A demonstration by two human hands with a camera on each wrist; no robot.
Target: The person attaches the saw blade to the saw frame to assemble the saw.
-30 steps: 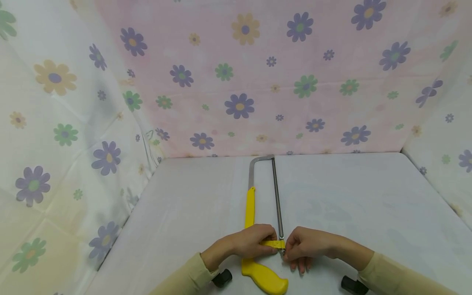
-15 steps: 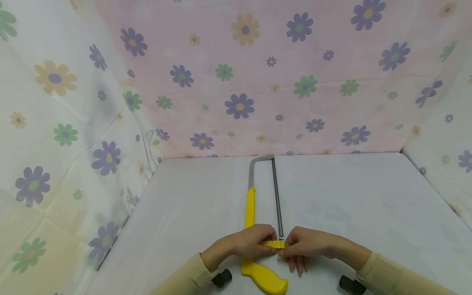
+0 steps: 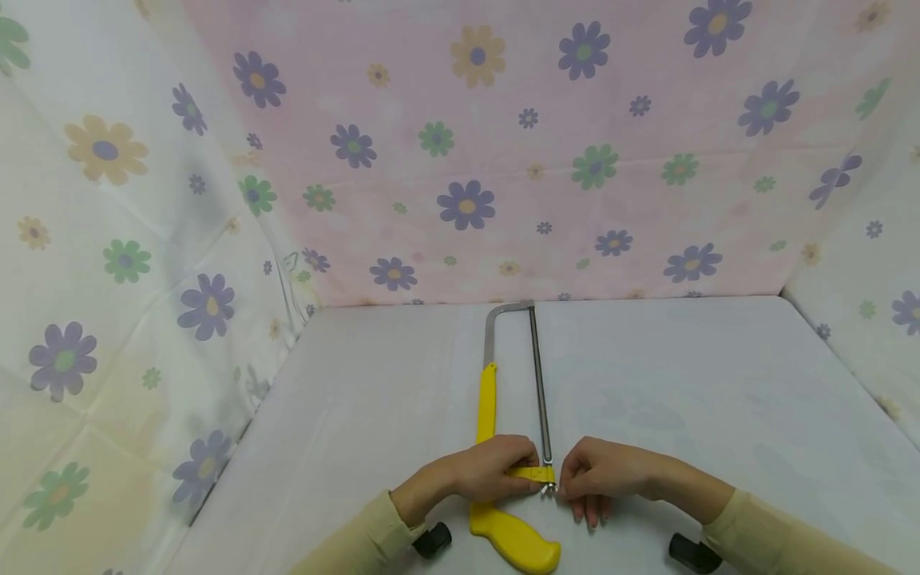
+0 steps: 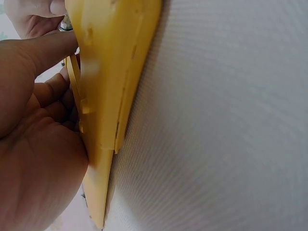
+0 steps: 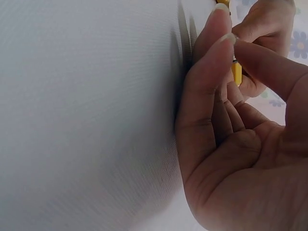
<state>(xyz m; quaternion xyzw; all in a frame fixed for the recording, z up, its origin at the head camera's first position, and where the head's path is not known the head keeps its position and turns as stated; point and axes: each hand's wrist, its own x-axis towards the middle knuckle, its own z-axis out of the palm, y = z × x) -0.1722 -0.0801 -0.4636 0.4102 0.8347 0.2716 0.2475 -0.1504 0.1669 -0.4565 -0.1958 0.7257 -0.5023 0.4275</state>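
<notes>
The left hand [image 3: 496, 469] pinches the saw [image 3: 487, 403] by its yellow bracket [image 3: 533, 474] — likely steadying it — the right hand [image 3: 611, 469] curls by the wing nut [image 3: 549, 489], whether pinching it, I cannot tell

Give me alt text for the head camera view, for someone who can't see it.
A person's left hand grips a yellow hacksaw on a white table; the right hand is close beside the wing nut at the blade's near end. Flowered cloth hangs behind.

One hacksaw [image 3: 488, 403] (one blade [image 3: 541, 383]), two hands [image 3: 492, 469] [image 3: 609, 469], two sleeves [image 3: 366, 533] [image 3: 772, 533]
</notes>
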